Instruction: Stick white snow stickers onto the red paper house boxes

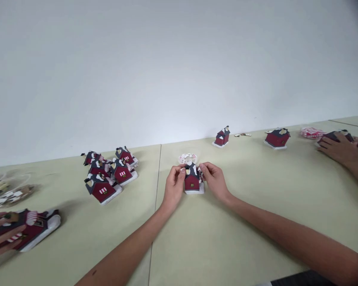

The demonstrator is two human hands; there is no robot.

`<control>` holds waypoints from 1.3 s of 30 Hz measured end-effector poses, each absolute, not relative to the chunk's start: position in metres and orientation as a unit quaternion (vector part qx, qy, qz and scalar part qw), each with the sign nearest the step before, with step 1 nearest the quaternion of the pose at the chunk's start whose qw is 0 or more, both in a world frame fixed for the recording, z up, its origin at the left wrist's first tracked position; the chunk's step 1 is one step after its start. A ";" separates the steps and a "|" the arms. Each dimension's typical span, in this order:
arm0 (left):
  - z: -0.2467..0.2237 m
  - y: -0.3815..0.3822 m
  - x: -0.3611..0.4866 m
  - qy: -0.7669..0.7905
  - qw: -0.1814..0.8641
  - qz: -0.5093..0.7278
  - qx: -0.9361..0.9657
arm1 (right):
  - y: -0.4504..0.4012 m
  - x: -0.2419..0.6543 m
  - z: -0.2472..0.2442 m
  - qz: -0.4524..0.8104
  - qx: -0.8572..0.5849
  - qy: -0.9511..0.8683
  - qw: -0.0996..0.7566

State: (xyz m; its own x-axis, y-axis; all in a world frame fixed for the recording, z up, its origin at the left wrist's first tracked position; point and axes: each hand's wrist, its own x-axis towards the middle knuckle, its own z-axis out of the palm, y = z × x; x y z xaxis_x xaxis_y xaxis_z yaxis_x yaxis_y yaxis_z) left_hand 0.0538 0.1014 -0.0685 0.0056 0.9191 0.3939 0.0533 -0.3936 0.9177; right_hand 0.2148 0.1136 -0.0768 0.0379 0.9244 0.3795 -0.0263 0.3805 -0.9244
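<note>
A small red miniature house (192, 185) with a dark roof, white snow patches and a white base stands upright on the table in front of me. My left hand (176, 182) is closed at the left side of its roof, thumb and fingers pressed together there. On the opposite side, my right hand (214, 179) pinches at the roof edge, by a red-and-white striped part. Whether a small loose piece lies between those fingers is hidden. Just behind the house is a clear dish (187, 157) of small red-and-white striped pieces.
Several similar houses (103, 192) cluster at the left. Single houses stand by the wall (221, 137) and further right (277, 139). A co-worker's hands (341, 149) hold a house at far right, near a pink-and-white bag (312, 132). Another person's fingers cover a house (37, 226) at left.
</note>
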 end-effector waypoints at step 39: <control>-0.066 0.096 0.057 0.412 0.389 0.559 0.605 | 0.105 0.230 -0.074 0.493 -0.371 -0.403 0.676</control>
